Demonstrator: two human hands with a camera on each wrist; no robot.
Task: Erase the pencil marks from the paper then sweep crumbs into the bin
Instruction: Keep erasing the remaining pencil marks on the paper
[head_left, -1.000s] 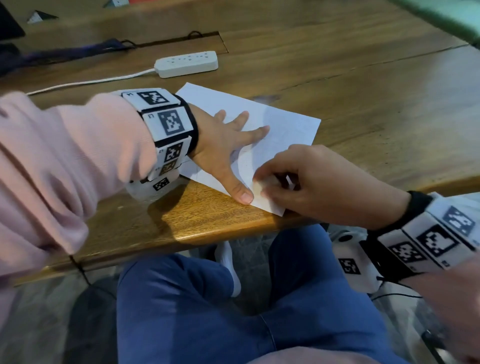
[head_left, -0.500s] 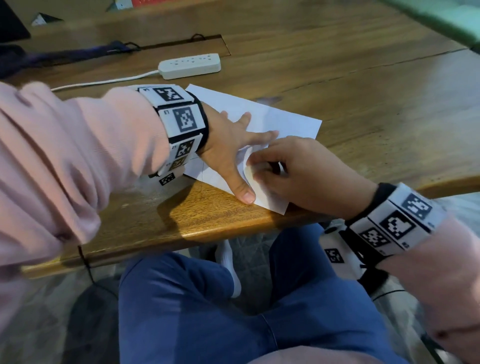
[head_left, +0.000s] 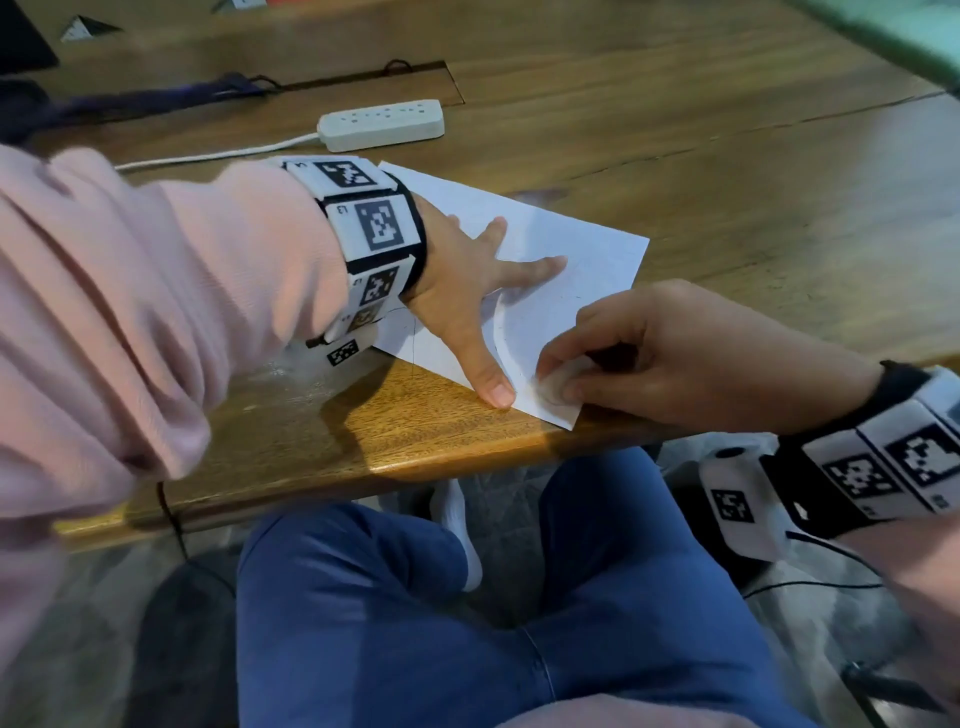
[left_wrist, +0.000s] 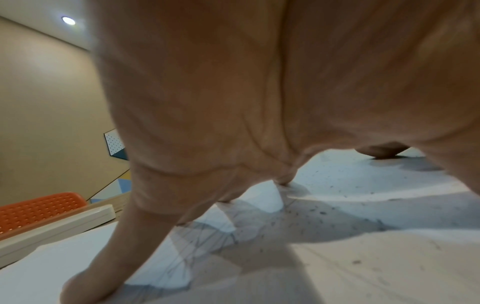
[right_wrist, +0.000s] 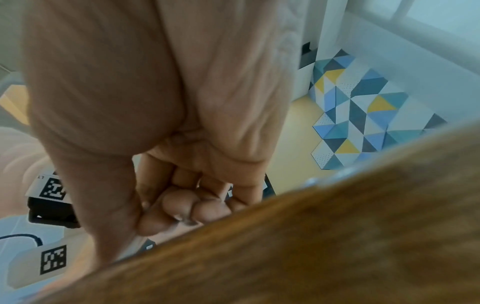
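A white sheet of paper (head_left: 582, 260) lies near the front edge of the wooden table (head_left: 727, 182). My left hand (head_left: 483, 301) presses flat on it with fingers spread, and the sheet buckles slightly between thumb and forefinger. My right hand (head_left: 566, 382) pinches a small white eraser (head_left: 553, 385) against the paper's near corner, just right of the left thumb. The left wrist view shows faint pencil lines (left_wrist: 200, 236) and dark eraser crumbs (left_wrist: 311, 214) scattered over the paper (left_wrist: 376, 185). In the right wrist view the curled fingers (right_wrist: 179, 205) show above the blurred table edge.
A white power strip (head_left: 382, 124) with its cable lies on the table behind the paper. A dark strap (head_left: 130, 101) lies at the far left. My blue-trousered legs (head_left: 467, 623) are below the table edge. An orange perforated chair (left_wrist: 39, 207) shows behind the strip.
My right hand rubbed the eraser up the paper beside the left forefinger, then drew it back down to the near corner. The left hand stayed flat on the sheet.
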